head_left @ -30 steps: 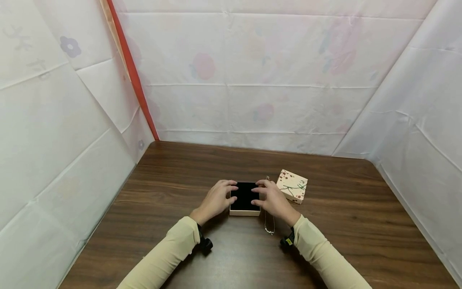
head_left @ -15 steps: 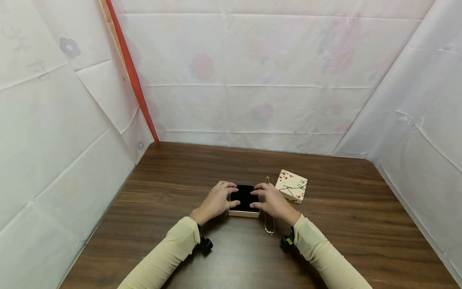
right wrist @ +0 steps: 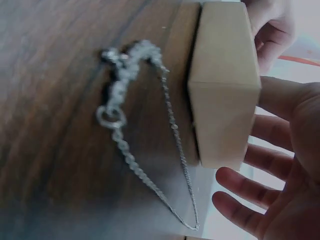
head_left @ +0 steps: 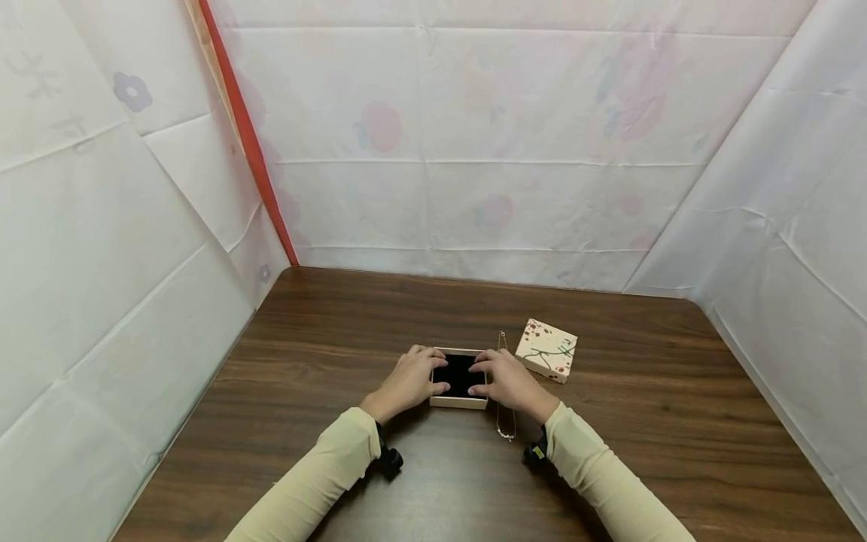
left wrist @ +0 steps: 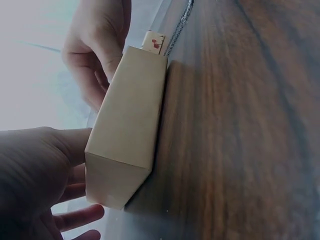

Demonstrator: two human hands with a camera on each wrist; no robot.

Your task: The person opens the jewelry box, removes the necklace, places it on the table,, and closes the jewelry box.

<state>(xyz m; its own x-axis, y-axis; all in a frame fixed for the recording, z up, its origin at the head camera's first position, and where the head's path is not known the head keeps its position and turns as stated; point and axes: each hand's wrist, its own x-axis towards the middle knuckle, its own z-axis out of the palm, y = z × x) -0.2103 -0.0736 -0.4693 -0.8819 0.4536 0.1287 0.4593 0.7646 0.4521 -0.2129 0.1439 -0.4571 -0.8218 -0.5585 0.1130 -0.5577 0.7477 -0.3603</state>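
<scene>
On the brown wood-grain table, a thin metal beaded necklace lies beside an open, square cream cardboard box. Left hand and right hand flank the box, relaxed, unclenched fingers over its black lining. Beyond: a flower-printed cream lid.

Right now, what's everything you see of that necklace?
The necklace is a thin, metal-looking chain with a row of small pale beads. It lies in a long, narrow loop on the table, right of the open box, beads at the near end. The right hand hides its middle from above; only the table clearly touches it.
</scene>
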